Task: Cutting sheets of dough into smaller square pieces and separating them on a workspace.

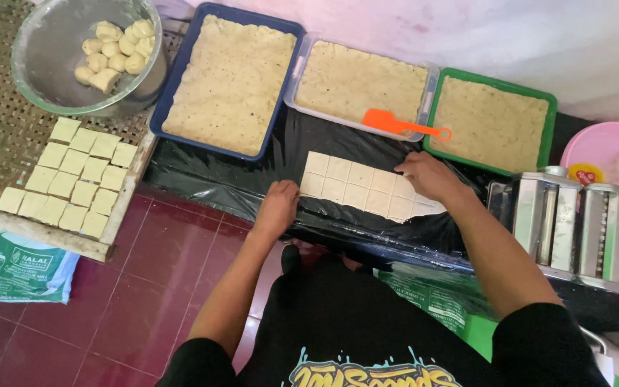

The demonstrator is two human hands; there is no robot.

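Cut dough sheet [356, 188]: pale, scored into a grid of squares, flat on black plastic sheeting [216, 179] that covers the work surface, probably to keep the dough from sticking.

Left hand [278, 208]: at the sheet's near-left corner, fingers curled down onto the edge squares; touching, nothing lifted.

Right hand [430, 176]: palm down on the sheet's far-right end, fingers loosely spread, pressing or steadying; no firm hold visible.

Orange spatula [404, 125]: resting across the rim of the clear tray [291, 86], just beyond the right hand.

Three trays in a row behind the sheet: blue tray [173, 79], clear tray, green tray [553, 115], each filled level with a crumbly beige mass.

Pasta roller [574, 229]: metal, right of the sheet.

Pink basin [596, 140]: far right, small containers inside.

Woven rack [1, 143]: left, carrying separated dough squares [69, 179] in spaced rows.

Glass bowl [51, 57]: on the rack, holding dough lumps [112, 50].
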